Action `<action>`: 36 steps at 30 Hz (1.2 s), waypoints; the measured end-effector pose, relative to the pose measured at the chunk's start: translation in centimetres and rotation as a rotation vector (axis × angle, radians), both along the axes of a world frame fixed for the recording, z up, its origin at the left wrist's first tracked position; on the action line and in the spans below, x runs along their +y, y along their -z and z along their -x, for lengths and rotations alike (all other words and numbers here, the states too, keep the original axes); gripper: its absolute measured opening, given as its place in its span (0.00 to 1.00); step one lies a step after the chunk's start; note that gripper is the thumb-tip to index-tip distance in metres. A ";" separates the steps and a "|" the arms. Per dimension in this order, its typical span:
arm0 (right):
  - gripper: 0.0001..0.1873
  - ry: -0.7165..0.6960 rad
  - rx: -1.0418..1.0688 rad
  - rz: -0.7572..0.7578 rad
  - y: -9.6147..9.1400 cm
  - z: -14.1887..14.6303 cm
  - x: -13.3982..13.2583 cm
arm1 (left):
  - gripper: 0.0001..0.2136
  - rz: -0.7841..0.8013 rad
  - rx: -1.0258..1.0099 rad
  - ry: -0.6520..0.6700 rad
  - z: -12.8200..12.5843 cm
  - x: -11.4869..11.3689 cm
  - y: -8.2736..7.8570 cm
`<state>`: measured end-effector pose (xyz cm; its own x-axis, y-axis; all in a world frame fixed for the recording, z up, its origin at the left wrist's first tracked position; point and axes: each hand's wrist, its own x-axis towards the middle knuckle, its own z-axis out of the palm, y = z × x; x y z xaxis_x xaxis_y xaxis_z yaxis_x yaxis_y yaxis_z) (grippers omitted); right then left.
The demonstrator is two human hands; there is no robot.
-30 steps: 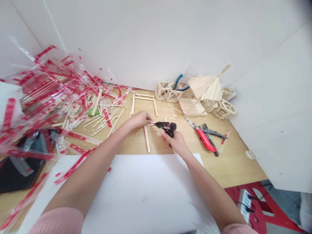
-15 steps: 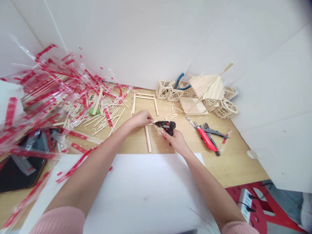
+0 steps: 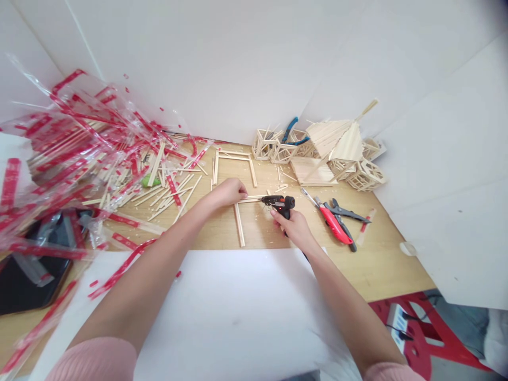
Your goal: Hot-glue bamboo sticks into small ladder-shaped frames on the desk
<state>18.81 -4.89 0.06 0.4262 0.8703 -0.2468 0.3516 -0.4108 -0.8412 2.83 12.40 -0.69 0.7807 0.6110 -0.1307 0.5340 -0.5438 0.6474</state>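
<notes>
My right hand (image 3: 296,226) is wrapped round the handle of a black glue gun (image 3: 280,202), whose nozzle points left. The nozzle meets the right end of thin wooden sticks (image 3: 251,199), and my left hand (image 3: 230,192) pinches their left end. Below that hand another wooden strip (image 3: 239,226) lies on the table, pointing toward me; whether it is joined to the held sticks I cannot tell. Just beyond lies a three-sided frame of sticks (image 3: 235,154), flat on the wood.
Loose sticks (image 3: 170,193) and red-and-clear plastic wrappers (image 3: 99,127) crowd the left, over a dark phone (image 3: 35,280). Red-handled cutters (image 3: 336,225) lie at right. Stick models (image 3: 337,140) and blue-handled pliers (image 3: 292,132) stand behind. White paper (image 3: 238,301) covers the front.
The glue gun in my right hand has moved right along the sticks, away from my left hand. More of the sticks now shows between them. My left hand stays nearly still.
</notes>
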 end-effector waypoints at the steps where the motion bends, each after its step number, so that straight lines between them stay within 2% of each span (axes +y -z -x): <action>1: 0.24 0.010 0.005 -0.003 0.0 -0.2 -0.1 | 0.12 -0.002 0.004 -0.009 0.0 0.0 0.0; 10: 0.23 0.081 0.003 0.014 -0.5 -1.6 -0.6 | 0.12 -0.003 0.025 -0.038 0.0 0.1 -0.2; 17: 0.23 0.107 0.018 0.005 0.1 -2.4 -0.7 | 0.13 0.008 0.013 -0.036 0.2 0.2 0.0; 27: 0.23 0.044 -0.010 0.014 -0.3 -0.4 -0.2 | 0.13 0.001 -0.011 -0.025 0.2 0.6 0.4; 36: 0.23 -0.053 0.036 0.011 0.0 2.1 1.0 | 0.12 0.009 -0.006 -0.028 0.5 0.2 -0.6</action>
